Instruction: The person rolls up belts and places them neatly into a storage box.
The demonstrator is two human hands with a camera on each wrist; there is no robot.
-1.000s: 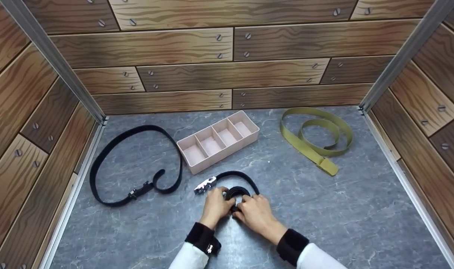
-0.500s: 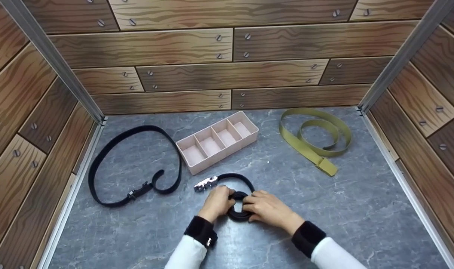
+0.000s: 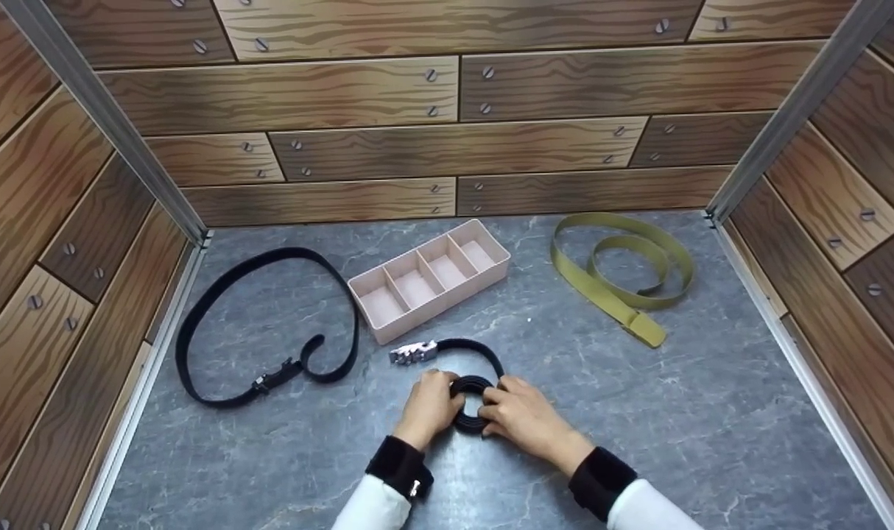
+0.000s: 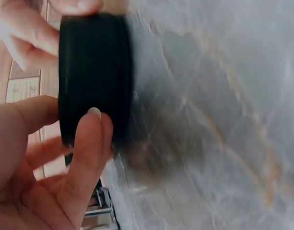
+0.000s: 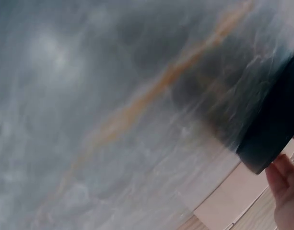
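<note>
A black belt lies partly rolled on the floor, its coil [image 3: 471,425] a round ring between both hands. From the coil a loose strap [image 3: 484,352] curves up and left to a silver buckle [image 3: 414,353]. My left hand [image 3: 428,407] grips the coil's left side; in the left wrist view its fingers [image 4: 87,158] bend around the dark strap edge. At the opposite side my right hand [image 3: 529,421] holds the coil between thumb and fingers. In the right wrist view the coil [image 5: 271,122] shows at the right edge, most of the right hand out of frame.
A pink tray [image 3: 441,298] with several compartments stands behind the buckle. To the left lies another black belt [image 3: 184,346] in a wide loop. An olive belt [image 3: 593,285] lies loosely curled at the back right. Wood-patterned walls [image 3: 447,147] enclose the grey floor.
The hands have moved apart around the coil, and it now shows as a rounder ring. The right hand shifted right. The buckle has swung up and right, lying more level.
</note>
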